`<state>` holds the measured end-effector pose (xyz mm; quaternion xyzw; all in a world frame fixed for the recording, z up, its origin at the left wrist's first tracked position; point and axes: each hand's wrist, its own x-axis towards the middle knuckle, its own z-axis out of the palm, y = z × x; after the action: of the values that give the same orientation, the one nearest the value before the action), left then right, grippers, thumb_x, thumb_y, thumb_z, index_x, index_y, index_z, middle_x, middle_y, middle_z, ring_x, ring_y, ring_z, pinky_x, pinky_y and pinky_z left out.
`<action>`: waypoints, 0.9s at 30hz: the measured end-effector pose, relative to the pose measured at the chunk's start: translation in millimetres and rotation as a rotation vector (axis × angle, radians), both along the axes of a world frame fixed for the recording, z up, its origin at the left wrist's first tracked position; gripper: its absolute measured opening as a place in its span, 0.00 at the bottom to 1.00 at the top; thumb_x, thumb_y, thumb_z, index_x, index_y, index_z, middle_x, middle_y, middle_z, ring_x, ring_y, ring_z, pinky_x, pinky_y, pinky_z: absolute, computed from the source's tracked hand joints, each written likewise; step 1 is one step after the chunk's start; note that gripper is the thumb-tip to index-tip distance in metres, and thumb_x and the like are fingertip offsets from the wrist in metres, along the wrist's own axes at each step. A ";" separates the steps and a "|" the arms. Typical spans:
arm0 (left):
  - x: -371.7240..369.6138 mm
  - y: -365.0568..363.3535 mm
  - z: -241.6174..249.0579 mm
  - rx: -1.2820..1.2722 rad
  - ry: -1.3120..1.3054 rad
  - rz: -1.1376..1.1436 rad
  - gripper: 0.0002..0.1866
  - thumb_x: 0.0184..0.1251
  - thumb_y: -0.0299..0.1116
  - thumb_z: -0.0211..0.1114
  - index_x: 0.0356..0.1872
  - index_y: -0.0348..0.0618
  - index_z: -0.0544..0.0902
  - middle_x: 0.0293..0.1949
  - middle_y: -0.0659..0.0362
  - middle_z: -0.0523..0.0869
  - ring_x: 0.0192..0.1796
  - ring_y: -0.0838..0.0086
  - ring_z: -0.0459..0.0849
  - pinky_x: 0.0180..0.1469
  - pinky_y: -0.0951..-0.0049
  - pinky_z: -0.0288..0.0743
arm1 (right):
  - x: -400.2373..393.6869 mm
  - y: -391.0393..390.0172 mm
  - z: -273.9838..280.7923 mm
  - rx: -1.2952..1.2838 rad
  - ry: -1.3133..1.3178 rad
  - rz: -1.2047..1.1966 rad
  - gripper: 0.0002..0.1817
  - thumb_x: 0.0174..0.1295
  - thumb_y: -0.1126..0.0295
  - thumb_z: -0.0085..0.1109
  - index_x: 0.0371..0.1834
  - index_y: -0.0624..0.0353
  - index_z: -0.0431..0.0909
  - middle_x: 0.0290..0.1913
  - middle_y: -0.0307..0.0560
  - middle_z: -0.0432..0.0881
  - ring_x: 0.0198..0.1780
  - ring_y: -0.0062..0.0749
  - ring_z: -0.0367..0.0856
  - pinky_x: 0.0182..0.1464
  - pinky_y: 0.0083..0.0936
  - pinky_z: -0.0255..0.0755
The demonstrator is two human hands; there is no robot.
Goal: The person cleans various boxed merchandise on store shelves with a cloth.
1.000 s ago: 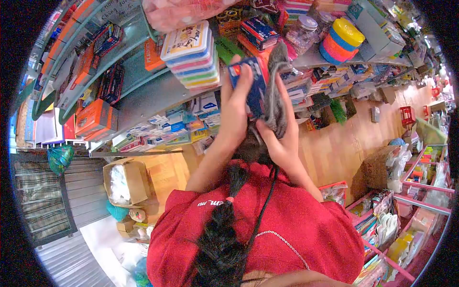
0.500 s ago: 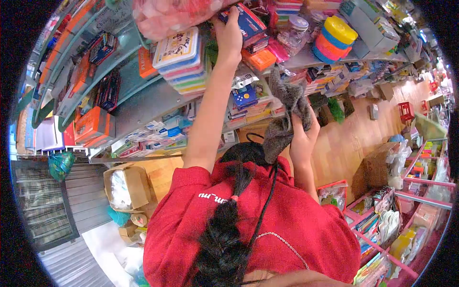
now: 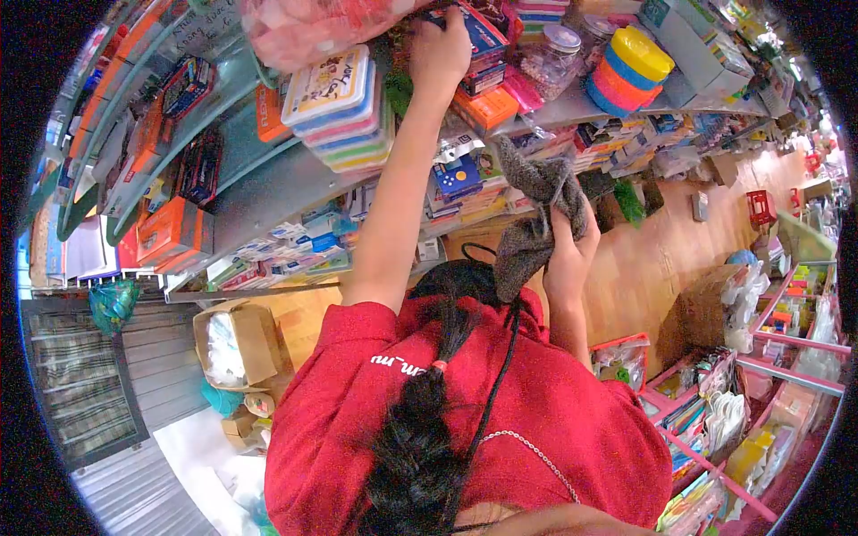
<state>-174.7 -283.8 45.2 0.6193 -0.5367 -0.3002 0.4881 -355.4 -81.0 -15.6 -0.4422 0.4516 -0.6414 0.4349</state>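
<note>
My left hand (image 3: 442, 49) reaches up to the shelf, its fingers bent against a dark blue and red box (image 3: 481, 40) at the top of a small stack. Whether the fingers grip the box or only rest on it is hard to see. An orange box (image 3: 486, 107) lies just below. Lower and to the right, my right hand (image 3: 572, 246) is closed on a grey cloth (image 3: 539, 210), which hangs in folds in front of the shelf edge. Left of my left arm stands a stack of white-lidded, coloured containers (image 3: 332, 98).
A pink bag (image 3: 322, 27) bulges over the shelf top. Clear jars (image 3: 550, 61) and yellow, blue and orange tubs (image 3: 630, 71) stand to the right. Packed goods fill the lower shelf. Cardboard boxes (image 3: 706, 304) and a pink rack (image 3: 791, 375) stand at the right.
My left hand has shifted slightly right, with its fingers bent further over at the box. My right hand and the cloth have moved a little; the cloth's folds look different.
</note>
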 end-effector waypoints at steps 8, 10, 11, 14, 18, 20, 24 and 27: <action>-9.0 -38.6 -39.3 -0.216 -0.193 0.298 0.30 0.60 0.51 0.45 0.41 0.27 0.75 0.43 0.31 0.74 0.51 0.43 0.71 0.56 0.56 0.61 | 9.8 -0.9 -3.8 0.020 -0.125 0.014 0.14 0.58 0.78 0.49 0.48 0.70 0.71 0.42 0.41 0.77 0.43 0.21 0.72 0.48 0.17 0.64; -11.8 -38.4 -41.9 -0.265 -0.261 0.399 0.30 0.61 0.50 0.45 0.52 0.29 0.68 0.55 0.32 0.63 0.60 0.43 0.59 0.61 0.60 0.53 | 10.4 -1.1 -6.7 0.054 -0.163 0.029 0.15 0.59 0.78 0.49 0.49 0.69 0.71 0.43 0.41 0.76 0.44 0.22 0.71 0.49 0.18 0.64; -11.6 -38.0 -43.4 -0.290 -0.296 0.447 0.32 0.62 0.50 0.45 0.57 0.30 0.64 0.60 0.33 0.58 0.64 0.43 0.53 0.64 0.62 0.49 | 11.4 -0.6 -5.7 0.055 -0.152 0.026 0.15 0.59 0.78 0.49 0.49 0.69 0.70 0.44 0.41 0.76 0.45 0.22 0.71 0.49 0.18 0.64; -11.6 -12.7 -28.3 -0.412 -0.324 0.342 0.24 0.63 0.44 0.47 0.48 0.30 0.71 0.50 0.36 0.69 0.55 0.46 0.65 0.58 0.57 0.57 | 13.4 0.3 -3.0 0.049 -0.129 0.017 0.16 0.59 0.78 0.48 0.51 0.69 0.69 0.46 0.42 0.75 0.46 0.23 0.71 0.49 0.19 0.64; -29.1 103.6 2.1 -0.875 -0.361 0.328 0.10 0.58 0.30 0.55 0.39 0.37 0.73 0.36 0.50 0.74 0.42 0.57 0.71 0.51 0.61 0.61 | 1.1 -12.0 -15.3 0.010 -0.097 0.043 0.18 0.59 0.77 0.48 0.53 0.68 0.67 0.47 0.44 0.74 0.47 0.25 0.72 0.48 0.21 0.66; -55.7 177.8 32.1 -0.860 -0.152 -0.106 0.08 0.53 0.26 0.55 0.36 0.42 0.75 0.37 0.55 0.76 0.40 0.60 0.73 0.45 0.61 0.65 | -0.6 -18.7 -5.5 -0.008 -0.008 0.053 0.18 0.59 0.76 0.49 0.53 0.68 0.67 0.47 0.43 0.74 0.47 0.25 0.72 0.48 0.22 0.67; -119.9 246.5 48.3 -0.762 0.006 -1.138 0.11 0.56 0.37 0.55 0.34 0.41 0.74 0.37 0.53 0.76 0.42 0.60 0.75 0.42 0.59 0.69 | 0.9 -38.7 6.1 -0.039 0.052 0.187 0.12 0.59 0.77 0.49 0.46 0.67 0.72 0.40 0.41 0.76 0.42 0.20 0.71 0.46 0.17 0.65; -160.7 272.0 29.4 -0.435 0.162 -1.633 0.14 0.59 0.37 0.52 0.28 0.32 0.75 0.29 0.47 0.78 0.36 0.54 0.78 0.37 0.59 0.72 | -1.8 -49.5 2.6 -0.120 0.295 0.216 0.13 0.59 0.77 0.49 0.47 0.68 0.71 0.41 0.41 0.76 0.43 0.21 0.70 0.48 0.18 0.64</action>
<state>-335.4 -11.8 74.6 -0.0937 -0.8246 -0.4918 0.2634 -357.2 -130.4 -13.0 -0.6022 0.4214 -0.5451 0.4033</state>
